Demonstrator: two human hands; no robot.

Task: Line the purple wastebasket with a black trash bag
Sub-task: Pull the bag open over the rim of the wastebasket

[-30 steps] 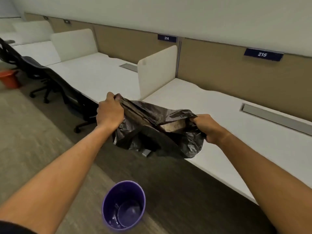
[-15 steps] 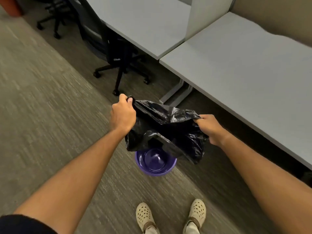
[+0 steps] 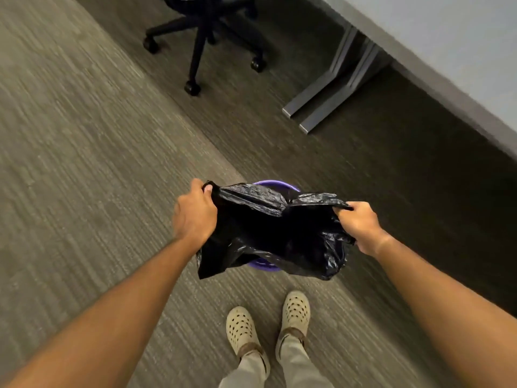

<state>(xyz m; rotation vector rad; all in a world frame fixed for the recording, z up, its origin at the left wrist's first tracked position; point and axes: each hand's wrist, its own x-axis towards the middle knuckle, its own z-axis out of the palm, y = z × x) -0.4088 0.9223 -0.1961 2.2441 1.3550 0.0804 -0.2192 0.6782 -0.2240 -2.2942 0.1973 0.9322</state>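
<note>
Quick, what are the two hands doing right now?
Left hand: closed, gripping one edge of the black trash bag.
Right hand: closed, gripping the bag's other edge.

carpet (image 3: 84, 191) open left | desk leg (image 3: 330, 88), chair base (image 3: 201, 32) well beyond

Seen from above, 2 bare hands hold a crumpled, glossy black plastic trash bag (image 3: 268, 233) stretched open over a round purple plastic wastebasket (image 3: 275, 185) standing on grey-brown striped carpet (image 3: 84, 163). The left hand (image 3: 194, 212) grips the bag's left edge, the right hand (image 3: 361, 225) its right edge. Only slivers of the wastebasket's rim show past the bag. Nearer than the wastebasket stand 2 cream perforated clogs (image 3: 242, 329). Beyond it are a black wheeled office chair base (image 3: 201, 43) and grey metal desk legs (image 3: 333, 85).
</note>
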